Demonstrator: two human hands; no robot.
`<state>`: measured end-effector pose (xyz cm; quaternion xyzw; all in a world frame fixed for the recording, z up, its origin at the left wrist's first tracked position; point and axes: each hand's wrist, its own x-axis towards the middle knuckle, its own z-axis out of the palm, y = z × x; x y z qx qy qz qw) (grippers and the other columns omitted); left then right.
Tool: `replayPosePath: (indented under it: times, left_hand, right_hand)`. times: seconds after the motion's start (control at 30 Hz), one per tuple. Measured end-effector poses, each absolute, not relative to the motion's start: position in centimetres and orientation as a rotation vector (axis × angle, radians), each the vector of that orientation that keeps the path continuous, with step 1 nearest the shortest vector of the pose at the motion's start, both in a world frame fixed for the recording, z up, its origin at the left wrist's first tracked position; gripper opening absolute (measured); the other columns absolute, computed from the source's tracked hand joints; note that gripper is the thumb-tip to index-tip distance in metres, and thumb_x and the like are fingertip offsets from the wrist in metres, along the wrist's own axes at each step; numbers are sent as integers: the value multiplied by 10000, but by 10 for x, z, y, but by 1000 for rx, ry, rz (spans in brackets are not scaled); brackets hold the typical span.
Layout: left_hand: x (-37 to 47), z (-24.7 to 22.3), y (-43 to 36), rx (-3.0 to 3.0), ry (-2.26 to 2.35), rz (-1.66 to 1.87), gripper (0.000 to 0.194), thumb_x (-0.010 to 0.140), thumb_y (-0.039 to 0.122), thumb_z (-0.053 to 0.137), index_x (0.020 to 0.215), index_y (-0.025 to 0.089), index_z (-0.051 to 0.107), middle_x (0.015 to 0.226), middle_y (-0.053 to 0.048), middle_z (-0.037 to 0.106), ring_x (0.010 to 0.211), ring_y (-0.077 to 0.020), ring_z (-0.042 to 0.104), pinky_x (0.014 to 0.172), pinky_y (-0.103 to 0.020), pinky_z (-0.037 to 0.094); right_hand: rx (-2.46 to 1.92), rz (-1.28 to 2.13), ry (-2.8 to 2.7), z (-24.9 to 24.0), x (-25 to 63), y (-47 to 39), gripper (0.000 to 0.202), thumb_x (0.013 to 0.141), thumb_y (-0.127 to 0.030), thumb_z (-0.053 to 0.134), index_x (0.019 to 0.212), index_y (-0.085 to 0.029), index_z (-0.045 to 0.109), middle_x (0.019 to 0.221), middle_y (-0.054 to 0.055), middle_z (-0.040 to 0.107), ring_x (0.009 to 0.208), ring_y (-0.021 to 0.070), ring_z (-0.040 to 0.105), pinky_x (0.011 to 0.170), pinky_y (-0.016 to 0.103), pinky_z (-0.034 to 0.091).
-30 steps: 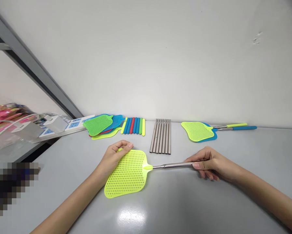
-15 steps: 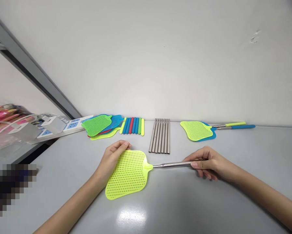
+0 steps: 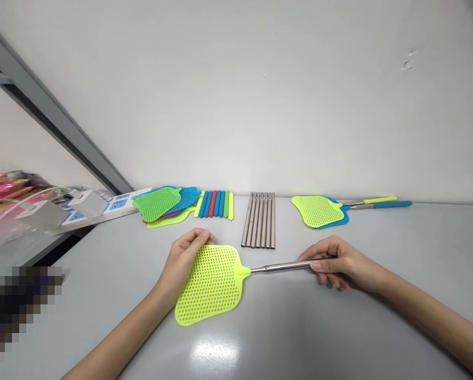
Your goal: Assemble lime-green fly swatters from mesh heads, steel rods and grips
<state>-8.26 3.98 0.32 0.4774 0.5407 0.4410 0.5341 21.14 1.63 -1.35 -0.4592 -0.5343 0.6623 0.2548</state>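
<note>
Holding the yellow swatter head [image 3: 210, 285] by its top left edge, your left hand [image 3: 184, 258] is mostly closed, with the thumb on top and the other fingers bent behind the edge. Your right hand [image 3: 335, 264] is partly closed and pinches the far end of the shiny metal rod [image 3: 281, 267] between the thumb and fingers, with the lower fingers curled loosely. The thin end of the rod meets the neck of the yellow head, so the two make one long thing, lying across in front of you over the gray table [image 3: 279, 327]. You can't tell if the head touches the table. Behind it, near the middle, is a row of metal tubes [image 3: 259, 221], side by side. Left of them is a row of colored sticks [image 3: 214, 205] in yellow, blue, red and green. Next to the sticks is a messy pile of swatter heads [image 3: 157, 203], with a green one on top and blue, red and yellow ones peeking out. On the right, a yellow swatter [image 3: 317, 211] lies partly over a blue swatter [image 3: 394, 205], and both have long handles. Far to the left, a white power strip [image 3: 117, 205] has white plugs [image 3: 88, 203] on it.
</note>
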Motion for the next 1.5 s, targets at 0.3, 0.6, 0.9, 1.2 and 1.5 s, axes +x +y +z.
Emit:
replayPosePath:
  times: [0.3, 0.6, 0.9, 1.2, 1.5]
  left_hand:
    - [-80, 3, 33, 1117, 1274, 1079, 214, 713, 384, 559, 695, 171, 550, 655, 20, 530, 569, -108, 499, 527, -203, 378]
    - [-78, 5, 29, 1242, 1376, 1035, 218, 703, 388, 556, 650, 176, 553, 650, 27, 545, 555, -108, 491, 520, -205, 353]
    - [-76, 4, 23, 1318, 1400, 1001, 241, 741, 408, 508, 673, 182, 553, 666, 17, 530, 585, -120, 500, 529, -209, 368]
    - [-76, 7, 21, 1317, 1412, 953, 244, 704, 413, 548, 623, 183, 557, 629, 3, 555, 562, -144, 518, 520, -227, 388]
    - [-75, 7, 21, 1234, 1349, 935, 262, 733, 425, 520, 630, 183, 526, 579, 31, 496, 508, -105, 486, 480, -200, 367]
  right_hand:
    - [-1228, 1812, -1437, -15, 213, 16, 274, 678, -275, 607, 878, -90, 638, 488, -5, 553, 330, 48, 435, 274, 131, 318]
    - [-1250, 1776, -1553, -13, 215, 16, 276, 705, -304, 592, 894, -108, 638, 521, 2, 553, 367, 58, 455, 302, 141, 344]
    - [-1242, 1783, -1660, -17, 220, 16, 353, 755, -338, 559, 1031, -126, 617, 563, 12, 549, 425, 70, 469, 368, 165, 384]
    - [-1301, 1771, -1712, -4, 214, 13, 371, 767, -355, 537, 1064, -143, 609, 578, 14, 536, 449, 75, 442, 401, 183, 377]
    - [-1267, 1775, -1771, -9, 213, 12, 378, 793, -373, 501, 1077, -143, 597, 576, 10, 524, 444, 66, 427, 397, 173, 355]
